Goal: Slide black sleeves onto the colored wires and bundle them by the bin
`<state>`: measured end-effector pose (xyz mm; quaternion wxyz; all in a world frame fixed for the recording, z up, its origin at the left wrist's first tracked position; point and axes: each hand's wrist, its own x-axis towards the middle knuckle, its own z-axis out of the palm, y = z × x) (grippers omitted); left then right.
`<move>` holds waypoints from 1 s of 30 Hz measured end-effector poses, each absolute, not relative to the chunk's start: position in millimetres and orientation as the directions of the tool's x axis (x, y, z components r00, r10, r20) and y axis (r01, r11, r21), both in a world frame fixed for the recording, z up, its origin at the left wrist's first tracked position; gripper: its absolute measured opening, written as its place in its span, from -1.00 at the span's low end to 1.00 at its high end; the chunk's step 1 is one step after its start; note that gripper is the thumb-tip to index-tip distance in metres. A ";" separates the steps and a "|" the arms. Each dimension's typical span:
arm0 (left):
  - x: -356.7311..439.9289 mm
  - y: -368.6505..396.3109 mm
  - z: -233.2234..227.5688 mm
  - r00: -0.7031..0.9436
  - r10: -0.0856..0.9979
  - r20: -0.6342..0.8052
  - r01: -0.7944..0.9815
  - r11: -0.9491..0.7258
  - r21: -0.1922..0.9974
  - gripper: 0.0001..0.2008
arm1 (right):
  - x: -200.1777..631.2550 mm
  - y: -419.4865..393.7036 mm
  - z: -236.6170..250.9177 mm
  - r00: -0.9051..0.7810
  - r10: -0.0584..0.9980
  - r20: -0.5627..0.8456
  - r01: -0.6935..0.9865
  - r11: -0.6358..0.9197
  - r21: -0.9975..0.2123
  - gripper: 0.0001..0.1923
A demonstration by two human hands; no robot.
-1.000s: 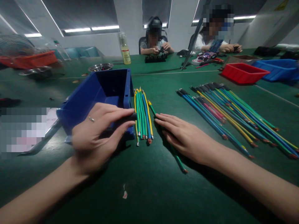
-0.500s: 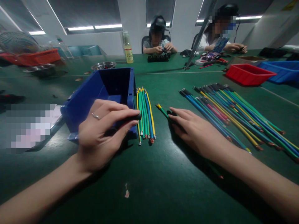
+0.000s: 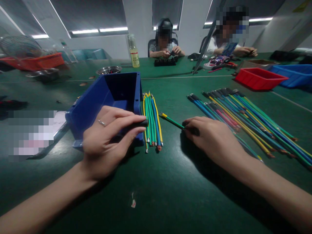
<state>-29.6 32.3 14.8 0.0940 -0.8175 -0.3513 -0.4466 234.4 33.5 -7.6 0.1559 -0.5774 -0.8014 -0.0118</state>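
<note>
My left hand [image 3: 110, 136] pinches a short black sleeve [image 3: 144, 123] between thumb and fingers, in front of the blue bin [image 3: 90, 110]. The closed fingers of my right hand [image 3: 207, 133] grip a green cable [image 3: 174, 121] whose yellow end and metal terminal point up and left. Most of the cable's other end is hidden by the hand. Between the hands, beside the bin, lies a row of green, yellow and blue cables [image 3: 153, 120]. To the right of my right hand spreads a larger row of cables [image 3: 246, 120] with black sleeves at their far ends.
A red tray [image 3: 260, 78] and a light blue tray [image 3: 292, 76] stand at the back right. Papers [image 3: 58, 123] lie left of the bin. Behind it are a metal bowl [image 3: 109, 70] and a bottle [image 3: 134, 57]. Two people sit across the table [image 3: 146, 195].
My right hand has moved a little right and its fingers have closed round the green cable, which now lies at a flatter slant. My left hand keeps its pinch on the black sleeve.
</note>
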 end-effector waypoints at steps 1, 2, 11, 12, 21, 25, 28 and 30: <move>-29.7 32.3 14.8 0.350 0.492 0.797 0.660 -0.734 0.162 -0.69 | 234.1 33.1 -7.4 -0.281 0.916 0.286 0.925 0.338 -0.173 -0.84; -29.7 32.4 14.9 0.347 0.494 0.797 0.661 -0.732 0.165 -0.68 | 233.6 32.5 -7.1 -0.275 0.907 0.320 0.920 0.345 -0.188 -0.84; -29.1 31.8 15.2 0.264 0.517 0.814 0.655 -0.716 0.242 -0.71 | 221.0 19.2 1.9 -0.224 0.685 0.693 0.814 0.522 -0.253 -0.92; -29.3 31.1 15.0 0.249 0.514 0.821 0.657 -0.712 0.246 -0.71 | 220.0 17.4 2.7 -0.227 0.661 0.716 0.808 0.538 -0.241 -0.92; -30.9 30.9 11.6 0.159 0.500 0.851 0.650 -0.702 0.291 -0.68 | 220.8 17.0 6.3 -0.277 0.555 0.785 0.775 0.611 -0.159 -0.89; -30.5 31.7 12.5 0.170 0.500 0.849 0.643 -0.709 0.290 -0.69 | 221.3 17.4 6.7 -0.279 0.537 0.796 0.771 0.620 -0.148 -0.85; -30.3 32.6 12.7 0.188 0.486 0.854 0.611 -0.738 0.286 -0.69 | 221.1 17.3 6.3 -0.298 0.537 0.789 0.749 0.644 -0.155 -0.82; -30.3 32.9 13.0 0.216 0.495 0.841 0.602 -0.746 0.285 -0.69 | 220.7 17.3 6.1 -0.313 0.525 0.792 0.727 0.669 -0.155 -0.80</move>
